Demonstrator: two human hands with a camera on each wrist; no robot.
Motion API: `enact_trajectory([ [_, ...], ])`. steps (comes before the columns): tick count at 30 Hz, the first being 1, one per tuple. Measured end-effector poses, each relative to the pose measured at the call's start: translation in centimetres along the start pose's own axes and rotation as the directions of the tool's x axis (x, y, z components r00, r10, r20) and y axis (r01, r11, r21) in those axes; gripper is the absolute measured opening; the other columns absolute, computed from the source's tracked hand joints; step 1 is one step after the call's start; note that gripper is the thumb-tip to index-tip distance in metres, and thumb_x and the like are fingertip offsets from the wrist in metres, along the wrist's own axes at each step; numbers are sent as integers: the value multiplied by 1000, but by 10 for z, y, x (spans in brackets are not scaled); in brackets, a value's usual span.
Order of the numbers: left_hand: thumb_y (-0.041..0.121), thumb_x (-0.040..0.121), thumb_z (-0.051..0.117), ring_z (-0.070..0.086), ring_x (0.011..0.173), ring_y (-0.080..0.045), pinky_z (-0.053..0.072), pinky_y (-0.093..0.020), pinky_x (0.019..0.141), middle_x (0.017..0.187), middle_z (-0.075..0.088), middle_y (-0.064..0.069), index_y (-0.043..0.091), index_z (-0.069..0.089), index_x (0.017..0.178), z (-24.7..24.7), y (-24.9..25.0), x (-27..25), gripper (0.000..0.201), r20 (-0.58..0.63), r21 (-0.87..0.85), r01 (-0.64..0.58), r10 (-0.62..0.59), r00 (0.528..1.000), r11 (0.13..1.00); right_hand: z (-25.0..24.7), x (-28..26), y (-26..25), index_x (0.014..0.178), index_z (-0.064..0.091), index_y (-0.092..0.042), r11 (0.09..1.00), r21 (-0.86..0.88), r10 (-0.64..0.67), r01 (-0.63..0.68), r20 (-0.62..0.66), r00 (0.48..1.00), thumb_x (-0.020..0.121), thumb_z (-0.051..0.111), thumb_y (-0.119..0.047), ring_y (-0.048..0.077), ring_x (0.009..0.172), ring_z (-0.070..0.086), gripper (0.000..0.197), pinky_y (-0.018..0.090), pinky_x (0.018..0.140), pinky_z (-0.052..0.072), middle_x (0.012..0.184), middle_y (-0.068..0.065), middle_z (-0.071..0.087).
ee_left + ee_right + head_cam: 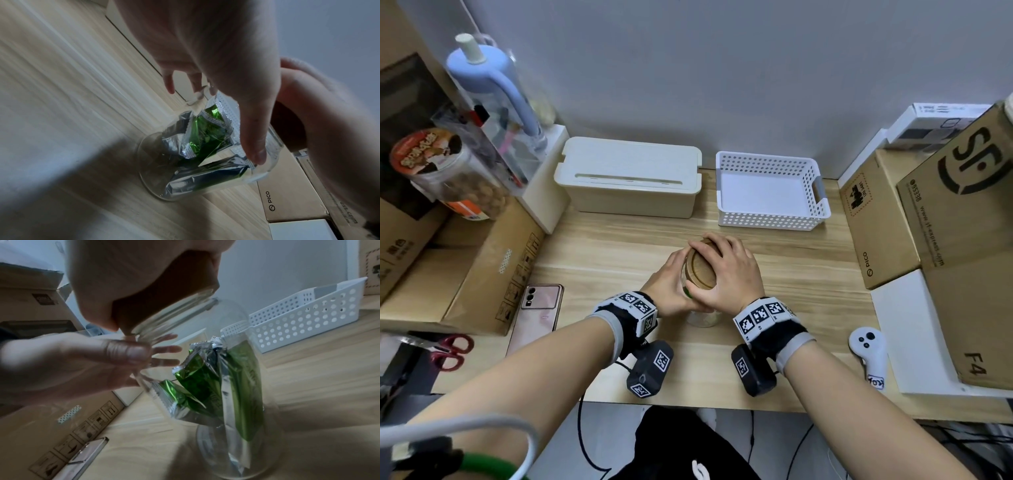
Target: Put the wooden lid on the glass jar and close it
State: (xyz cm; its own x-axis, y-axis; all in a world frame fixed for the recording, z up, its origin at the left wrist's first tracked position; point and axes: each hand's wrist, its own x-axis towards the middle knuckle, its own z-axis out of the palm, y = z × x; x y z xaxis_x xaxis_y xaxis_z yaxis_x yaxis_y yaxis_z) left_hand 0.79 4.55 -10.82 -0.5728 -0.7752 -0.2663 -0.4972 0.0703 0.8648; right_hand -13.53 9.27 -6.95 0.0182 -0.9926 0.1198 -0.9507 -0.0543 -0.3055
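Clear glass jar (236, 369) with green and silver foil packets (205, 382) stands mid-desk on the light wooden desk (619, 253). Left hand (671, 284) curls round its neck. Right hand (726, 274) grips the round wooden lid (700, 265), set on the mouth, seemingly tilted. Closing step underway; next calls for levelling, then pressing or turning it home.
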Motion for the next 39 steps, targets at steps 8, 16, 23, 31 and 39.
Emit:
enact_trajectory([
  [8, 39, 47, 90, 25, 144, -22, 21, -36, 121, 152, 27, -11, 19, 13, 150, -8, 6, 4, 130, 93, 49, 51, -55, 994, 998, -22, 10, 22, 145, 28, -26, 912, 372, 108, -171, 184, 977, 87, 39, -58, 18, 140, 26, 67, 41, 114, 23, 153, 0, 31],
  [16, -11, 85, 53, 64, 77, -19, 55, -32, 69, 110, 59, -10, 21, 17, 151, -35, 12, 0, 82, 315, -182, 474, -406, 858, 861, 13, -16, 54, 138, 43, -19, 187, 629, 499, -755, 601, 625, 93, 18, -60, 22, 109, 56, 66, 37, 82, 46, 137, 4, 51],
  [23, -15, 84, 34, 59, 70, -14, 51, -24, 65, 108, 57, 1, 25, 36, 144, -33, 17, 3, 72, 265, -216, 484, -426, 865, 848, 11, -12, 41, 139, 39, -19, 138, 631, 492, -763, 625, 606, 100, 16, -43, 33, 125, 50, 52, 46, 102, 42, 144, 8, 46],
  [31, -13, 85, 40, 49, 107, -16, 48, -28, 73, 150, 41, 3, 32, 30, 147, -28, 11, 2, 77, 202, -214, 488, -450, 870, 846, 15, -8, 47, 143, 35, -23, 142, 600, 503, -788, 641, 579, 98, 19, -49, 31, 128, 48, 54, 44, 97, 45, 148, 4, 42],
  [39, -6, 91, 38, 57, 109, -28, 45, -26, 64, 150, 40, -14, 16, 23, 151, -17, 7, -4, 66, 130, -130, 542, -527, 840, 830, 22, -25, 58, 140, 41, -15, 203, 521, 511, -829, 666, 543, 99, 28, -41, 27, 97, 56, 50, 28, 68, 46, 144, 8, 47],
])
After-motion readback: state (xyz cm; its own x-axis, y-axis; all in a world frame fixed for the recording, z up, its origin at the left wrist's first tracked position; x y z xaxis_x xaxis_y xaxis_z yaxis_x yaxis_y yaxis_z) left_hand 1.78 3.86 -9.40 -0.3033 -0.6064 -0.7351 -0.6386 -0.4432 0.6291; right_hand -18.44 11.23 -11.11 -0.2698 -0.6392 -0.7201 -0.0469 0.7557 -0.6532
